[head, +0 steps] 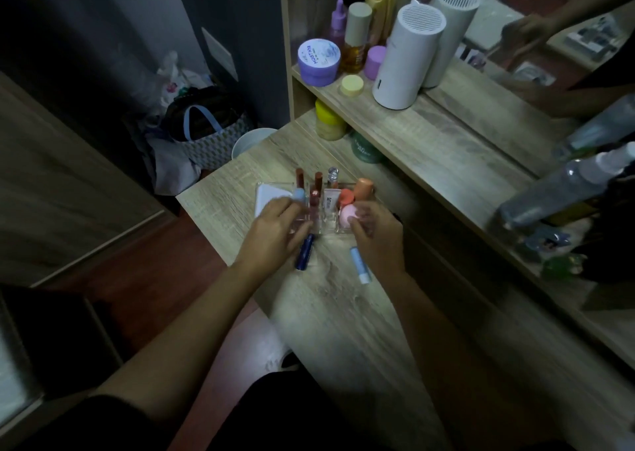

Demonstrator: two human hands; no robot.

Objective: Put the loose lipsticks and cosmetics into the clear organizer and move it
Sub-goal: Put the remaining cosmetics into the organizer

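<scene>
Head view: clear organizer (264, 189) on the desk (343, 313), mostly filled w/ upright lipsticks (318, 180). Left hand (271, 230) and right hand (376, 234) half-curled at it, grip unclear. Dark blue tube (305, 251) and light blue tube (360, 265) are loose. Moving not done.

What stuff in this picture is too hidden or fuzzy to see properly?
All in the head view:
- Clear organizer: both hands cover its front compartments.
- Left hand: fingers motion-blurred, so any grip is unclear.
- Right hand: fingers hide part of the pink round item.
- White tube: print too small to read.
- Dark blue stick: top under the left hand.
</scene>
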